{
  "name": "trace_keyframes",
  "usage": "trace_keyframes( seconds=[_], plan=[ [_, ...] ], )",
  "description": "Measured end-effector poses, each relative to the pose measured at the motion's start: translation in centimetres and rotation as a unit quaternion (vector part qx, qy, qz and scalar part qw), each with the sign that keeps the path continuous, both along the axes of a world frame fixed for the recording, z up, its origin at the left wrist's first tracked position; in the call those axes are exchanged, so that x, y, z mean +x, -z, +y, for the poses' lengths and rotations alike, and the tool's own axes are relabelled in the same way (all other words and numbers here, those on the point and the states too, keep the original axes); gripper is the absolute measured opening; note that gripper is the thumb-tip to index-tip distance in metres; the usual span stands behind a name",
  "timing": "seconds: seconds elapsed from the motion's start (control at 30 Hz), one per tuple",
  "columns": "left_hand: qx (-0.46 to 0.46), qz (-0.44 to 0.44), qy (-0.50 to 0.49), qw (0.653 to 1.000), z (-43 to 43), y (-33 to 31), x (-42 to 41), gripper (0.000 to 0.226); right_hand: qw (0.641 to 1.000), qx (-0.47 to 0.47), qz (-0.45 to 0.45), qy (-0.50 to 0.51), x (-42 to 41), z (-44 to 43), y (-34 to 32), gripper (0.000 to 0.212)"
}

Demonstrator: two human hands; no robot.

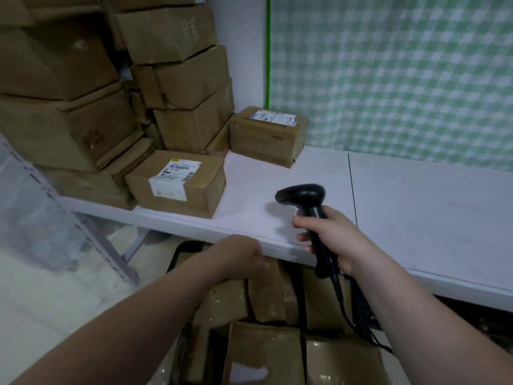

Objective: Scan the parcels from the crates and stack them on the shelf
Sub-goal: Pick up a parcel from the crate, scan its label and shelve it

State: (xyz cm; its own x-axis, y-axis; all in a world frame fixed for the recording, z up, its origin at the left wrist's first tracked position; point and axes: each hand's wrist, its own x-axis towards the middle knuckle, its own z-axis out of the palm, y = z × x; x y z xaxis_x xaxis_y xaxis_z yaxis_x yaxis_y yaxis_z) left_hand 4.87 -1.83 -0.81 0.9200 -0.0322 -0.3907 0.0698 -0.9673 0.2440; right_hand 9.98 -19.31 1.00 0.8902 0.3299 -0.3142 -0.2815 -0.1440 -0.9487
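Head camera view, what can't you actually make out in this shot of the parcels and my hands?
- Left hand: motion-blurred in the head view; whether it grips a crate parcel is unclear.
- Near shelf parcel: label print too small to read.
- Crate: mostly hidden by the shelf and both arms.
- Barcode scanner in the right hand: its cable passes behind the forearm, end unseen.

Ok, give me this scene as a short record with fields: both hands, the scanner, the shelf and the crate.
right hand: grips the black scanner, whose head points left over the shelf
crate: below the shelf edge, holding brown parcels
left hand: reaching over the crate; blurred, grip unclear
shelf contents: near labelled parcel, far labelled parcel, stacked boxes on the left
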Motion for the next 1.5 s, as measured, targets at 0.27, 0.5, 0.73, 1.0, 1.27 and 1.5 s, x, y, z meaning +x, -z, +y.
trace_keyframes(
  seconds=[0.27,0.5,0.73,1.0,1.27,1.5],
  plan=[
    [-0.069,0.001,-0.195,0.978,-3.4,7.8,-4.4,0.088,0.999,0.003,0.026,0.024,-5.2,-1.3,3.1,0.021],
    [-0.128,-0.073,-0.277,0.949,-4.2,7.6,-4.9,0.065,0.997,0.038,0.039,0.056,-6.8,-1.9,3.5,0.025],
    [-0.157,-0.109,-0.325,0.926,-1.6,8.4,-6.9,0.049,0.994,0.068,0.039,0.074,-7.5,-2.2,3.4,0.026],
    [-0.329,-0.148,-0.391,0.847,1.1,8.7,-9.7,0.029,0.994,0.074,0.048,0.069,-8.4,-1.9,4.3,0.025],
    [-0.49,-0.15,-0.504,0.695,3.3,6.0,-13.3,0.028,0.995,0.057,0.053,0.069,-8.9,-1.8,5.3,0.028],
    [-0.598,-0.086,-0.512,0.61,5.6,4.7,-14.8,0.04,0.992,0.082,0.058,0.079,-9.3,-1.2,4.8,0.028]
  ],
)
